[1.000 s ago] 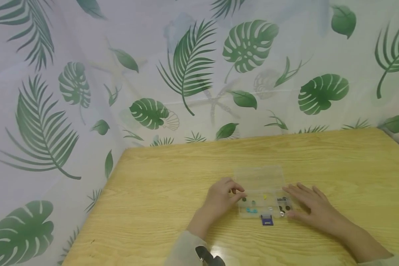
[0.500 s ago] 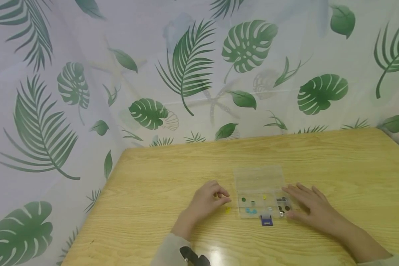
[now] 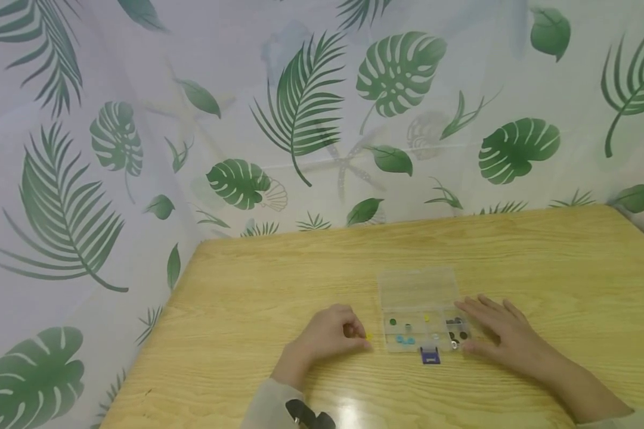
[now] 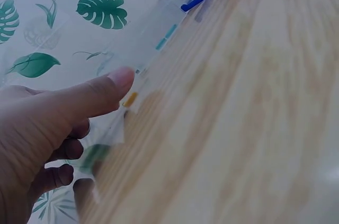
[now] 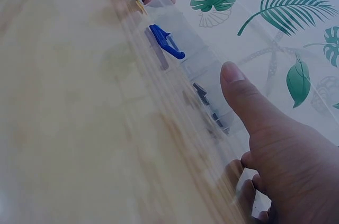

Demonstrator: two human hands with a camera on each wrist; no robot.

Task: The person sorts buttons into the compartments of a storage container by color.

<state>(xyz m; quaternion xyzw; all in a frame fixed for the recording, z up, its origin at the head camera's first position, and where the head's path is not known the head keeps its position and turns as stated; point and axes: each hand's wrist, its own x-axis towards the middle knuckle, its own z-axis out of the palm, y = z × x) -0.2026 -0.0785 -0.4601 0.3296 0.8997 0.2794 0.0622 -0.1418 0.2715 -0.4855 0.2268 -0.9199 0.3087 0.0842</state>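
Observation:
My left hand (image 3: pixel 330 335) is beside the clear box, thumb and fingers bent toward a small yellow piece (image 3: pixel 369 336) on the table. In the left wrist view, this yellow piece (image 4: pixel 130 99) shows right at the thumb tip, not enclosed by the fingers. A clear plastic compartment box (image 3: pixel 415 347) stands with its lid (image 3: pixel 418 286) raised back. Inside are a green disc (image 3: pixel 393 322), several light-blue rings (image 3: pixel 405 339), a yellow bit (image 3: pixel 427 319) and several dark discs (image 3: pixel 464 335). My right hand (image 3: pixel 501 336) lies with straight fingers along the box's right side.
A blue latch (image 3: pixel 430 356) sticks out at the box's front edge, close over the wooden table (image 3: pixel 279 280). Behind and to the left hangs a white cloth (image 3: pixel 311 107) printed with green leaves. A black strap (image 3: pixel 308 414) circles the left wrist.
My left hand has moved left from the box's left compartment and lowered to the yellow piece on the table. The green disc is now uncovered. The right hand stays in place.

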